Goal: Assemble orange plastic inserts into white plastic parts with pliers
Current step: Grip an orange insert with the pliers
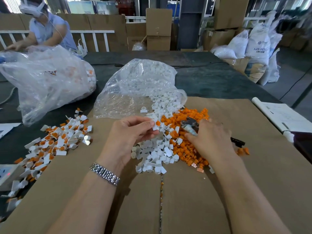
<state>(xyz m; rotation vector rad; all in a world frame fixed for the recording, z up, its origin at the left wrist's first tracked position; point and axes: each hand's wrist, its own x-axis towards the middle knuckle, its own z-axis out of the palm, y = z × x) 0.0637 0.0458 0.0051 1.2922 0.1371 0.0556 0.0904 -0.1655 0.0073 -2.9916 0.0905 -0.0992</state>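
Observation:
My left hand (130, 134) pinches a white plastic part with an orange insert (156, 124) between thumb and fingertips, above the loose white parts (155, 154). My right hand (211, 141) grips the pliers (190, 125), whose metal jaws point left over the heap of orange inserts (187, 132). The pliers' dark handle end (238, 142) sticks out to the right of the hand. The jaws are a short way right of the held part, apart from it.
A pile of assembled white-and-orange parts (55, 141) lies at the left. An open clear bag of white parts (138, 85) lies behind the heaps, a bigger bag (45, 81) at far left. Cardboard sheet (219, 183) covers the table. Papers (283, 115) lie right. Another person (45, 29) works behind.

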